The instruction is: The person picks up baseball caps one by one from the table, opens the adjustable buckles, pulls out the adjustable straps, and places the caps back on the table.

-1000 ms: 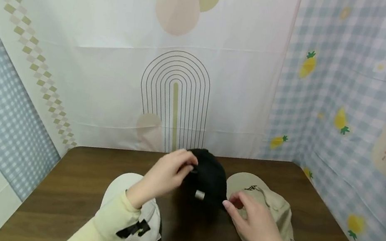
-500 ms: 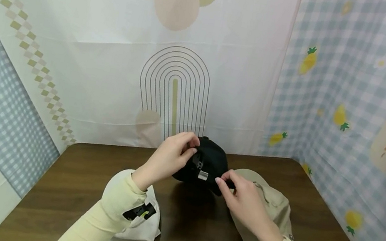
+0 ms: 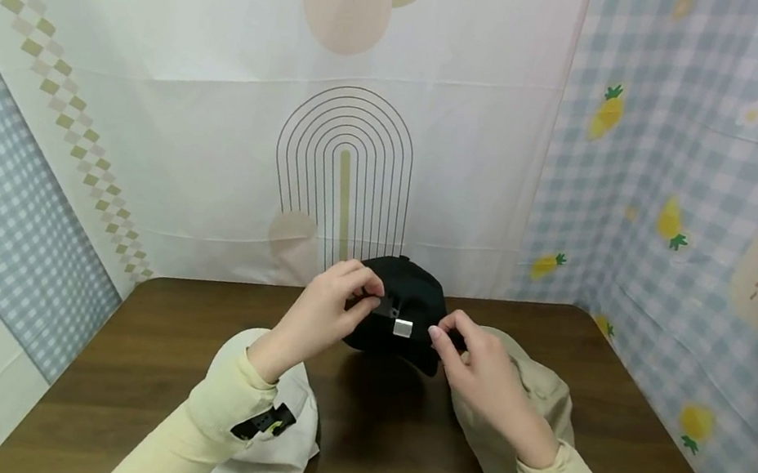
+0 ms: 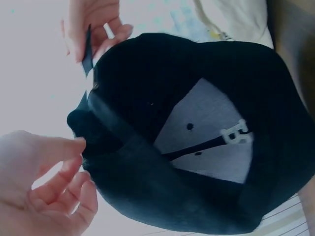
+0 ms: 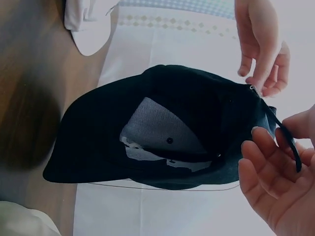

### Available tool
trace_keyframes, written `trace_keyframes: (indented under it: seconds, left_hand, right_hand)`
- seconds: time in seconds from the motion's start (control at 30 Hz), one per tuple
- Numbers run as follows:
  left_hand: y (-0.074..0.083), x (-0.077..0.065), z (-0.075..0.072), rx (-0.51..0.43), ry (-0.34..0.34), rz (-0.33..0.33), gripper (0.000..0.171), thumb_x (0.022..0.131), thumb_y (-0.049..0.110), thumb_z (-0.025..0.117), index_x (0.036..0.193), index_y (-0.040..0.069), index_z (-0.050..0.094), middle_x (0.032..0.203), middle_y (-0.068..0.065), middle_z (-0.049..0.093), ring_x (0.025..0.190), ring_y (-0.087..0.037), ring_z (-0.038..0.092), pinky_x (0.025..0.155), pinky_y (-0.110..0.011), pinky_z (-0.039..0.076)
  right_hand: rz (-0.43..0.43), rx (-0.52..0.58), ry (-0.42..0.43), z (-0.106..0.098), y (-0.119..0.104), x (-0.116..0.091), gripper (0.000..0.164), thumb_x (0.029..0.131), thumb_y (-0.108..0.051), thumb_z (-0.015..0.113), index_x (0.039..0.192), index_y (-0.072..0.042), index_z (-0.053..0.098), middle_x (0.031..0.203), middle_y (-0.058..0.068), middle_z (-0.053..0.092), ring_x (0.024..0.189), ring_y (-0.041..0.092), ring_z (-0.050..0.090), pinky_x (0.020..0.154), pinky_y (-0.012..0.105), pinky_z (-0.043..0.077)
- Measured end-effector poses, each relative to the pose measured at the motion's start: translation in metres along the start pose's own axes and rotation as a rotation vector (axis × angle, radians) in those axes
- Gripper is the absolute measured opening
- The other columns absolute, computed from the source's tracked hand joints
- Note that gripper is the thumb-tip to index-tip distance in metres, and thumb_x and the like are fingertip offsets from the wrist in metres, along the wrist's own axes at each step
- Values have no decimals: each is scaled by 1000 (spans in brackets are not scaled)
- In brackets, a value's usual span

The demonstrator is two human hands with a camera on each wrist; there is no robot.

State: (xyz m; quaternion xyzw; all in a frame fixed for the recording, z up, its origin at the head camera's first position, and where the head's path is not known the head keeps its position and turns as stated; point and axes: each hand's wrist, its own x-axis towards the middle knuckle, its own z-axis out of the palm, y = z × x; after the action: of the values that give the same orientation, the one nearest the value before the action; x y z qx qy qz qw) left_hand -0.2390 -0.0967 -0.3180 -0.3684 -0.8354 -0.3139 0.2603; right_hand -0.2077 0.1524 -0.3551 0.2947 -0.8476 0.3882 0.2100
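In the head view a black baseball cap (image 3: 415, 288) is held up over the back of the table, its back strap facing me and a small silver buckle (image 3: 402, 328) on the strap. My left hand (image 3: 331, 303) pinches the cap's back edge between thumb and fingers. On the other side my right hand (image 3: 487, 374) pinches the loose end of the strap (image 5: 285, 129), which runs dark across the fingers in the right wrist view. Both wrist views look into the crown, where a grey lining panel (image 4: 209, 118) shows.
A white cap (image 3: 282, 428) lies on the brown table (image 3: 167, 352) beneath my left forearm. Under the right forearm lies a beige cap (image 3: 548, 387), partly covered. A patterned cloth backdrop (image 3: 212, 160) rises right behind the table's far edge.
The black cap has risen and tipped so its back strap shows more. My right hand has moved left and up to the strap; the left hand has stayed at the cap's edge.
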Motion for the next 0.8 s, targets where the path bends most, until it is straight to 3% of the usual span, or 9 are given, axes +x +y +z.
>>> trace_keyframes:
  seconds: [0.13,0.23,0.4,0.6,0.7,0.8]
  left_hand:
    - [-2,-7,8,45,-101,50,26,84,1,80,108,6,69,105,-6,62,100,-24,57,88,-38,49]
    - [-4,-11,17,104,-153,65,31,86,9,80,114,7,68,107,-8,57,98,-26,52,86,-38,48]
    - [-6,-14,29,117,-128,73,19,89,14,79,103,9,68,105,-6,53,94,-23,49,79,-36,47]
    - [-3,-11,32,55,-115,104,18,89,15,80,100,11,66,113,-2,57,95,-16,57,81,-33,51]
    - [1,-11,32,36,-178,79,16,92,17,76,102,13,65,105,4,61,86,-11,58,76,-29,51]
    - [5,-14,34,-21,-288,7,13,95,19,72,105,14,64,88,7,61,71,-7,54,68,-26,47]
  right_hand:
    - [-16,43,-2,-2,3,3,8,104,-13,56,96,-13,57,74,-6,51,51,4,42,48,25,40]
    - [-40,54,-10,-3,6,3,7,104,-11,57,97,-13,57,75,-5,52,58,8,46,50,26,42]
    - [-64,25,-18,-7,9,-1,8,103,-11,59,96,-16,59,78,-6,52,61,6,45,53,27,43]
    - [-96,-60,50,-14,20,-2,10,99,-7,63,96,-16,62,85,-9,55,66,4,48,57,25,44]
    - [-114,-100,65,-13,24,-1,5,100,-8,64,97,-12,63,90,-7,58,71,5,53,63,27,48]
    - [-116,-117,64,-11,27,0,1,100,-10,63,99,-10,63,95,-4,60,77,7,55,68,31,50]
